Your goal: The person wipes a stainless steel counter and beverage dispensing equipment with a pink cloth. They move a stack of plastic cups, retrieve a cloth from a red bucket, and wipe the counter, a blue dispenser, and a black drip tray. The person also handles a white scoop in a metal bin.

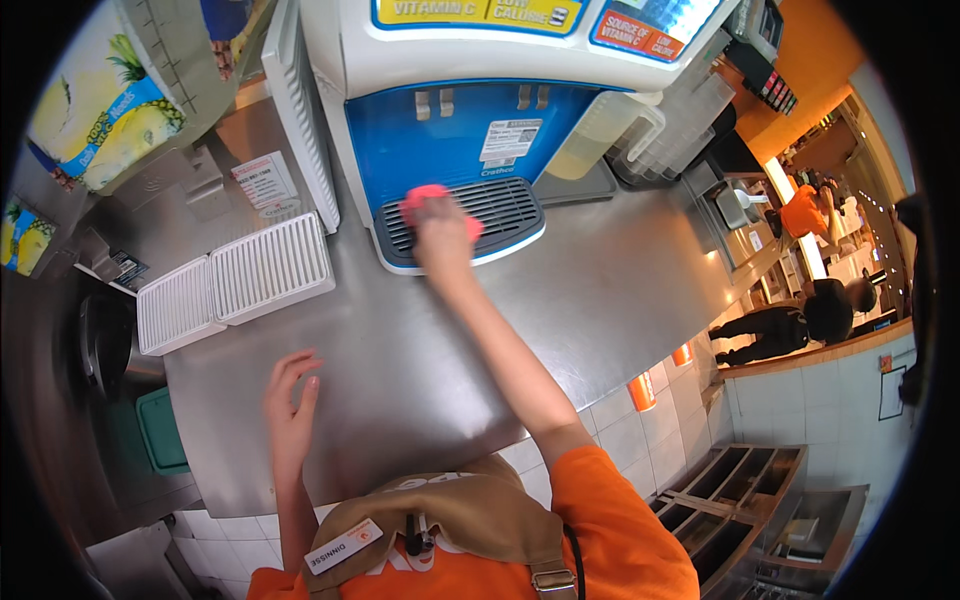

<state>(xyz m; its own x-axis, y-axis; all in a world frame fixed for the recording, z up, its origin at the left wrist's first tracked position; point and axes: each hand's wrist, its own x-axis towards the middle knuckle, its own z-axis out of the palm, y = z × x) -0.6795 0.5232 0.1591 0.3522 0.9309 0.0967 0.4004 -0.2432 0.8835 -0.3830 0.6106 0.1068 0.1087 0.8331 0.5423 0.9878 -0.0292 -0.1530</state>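
A pink cloth (427,196) is bunched under the fingers of my right hand (441,231). The hand presses it onto the left part of the slatted grey drip tray (502,214). This tray juts from the base of a Crathco drink dispenser with a blue front panel (420,146). My left hand (291,397) is held over the left part of the stainless steel counter (390,360), fingers apart and nothing in it. What the tray looks like beneath the cloth is hidden.
White slatted drip trays (270,262) front another dispenser on the left. To the right are a plastic pitcher (600,139) on a dark tray and stacked clear containers (675,142). A green lid or tray (161,431) lies low at left. Two people (829,311) stand far right.
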